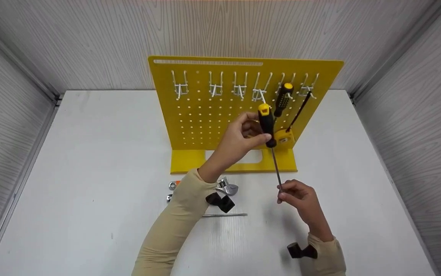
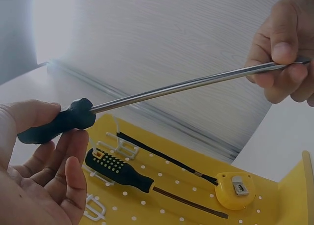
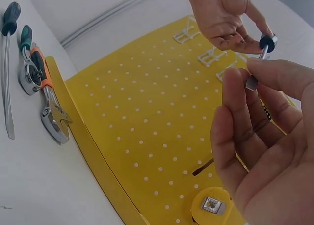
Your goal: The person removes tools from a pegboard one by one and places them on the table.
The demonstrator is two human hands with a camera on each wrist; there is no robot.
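A flat-tipped screwdriver [image 1: 267, 124] with a black handle and yellow end is held in front of the pegboard [image 1: 209, 115], handle up. My left hand [image 1: 239, 136] grips its handle between thumb and fingers. The thumb and fingers of my right hand [image 1: 300, 199] pinch the shaft near the flat tip [image 3: 251, 82]. In the head view, the handle's yellow end overlaps a white hook [image 1: 260, 94]; whether they touch I cannot tell. A second screwdriver [image 2: 117, 168], with a yellow-dotted grip, hangs on the board beside it.
A yellow tape measure [image 2: 234, 190] hangs by a black strap at the board's right. On the white table before the board lie an adjustable wrench [image 3: 55, 122], a ratchet wrench [image 3: 29, 72] and another screwdriver [image 3: 8, 68], partly behind my left sleeve in the head view.
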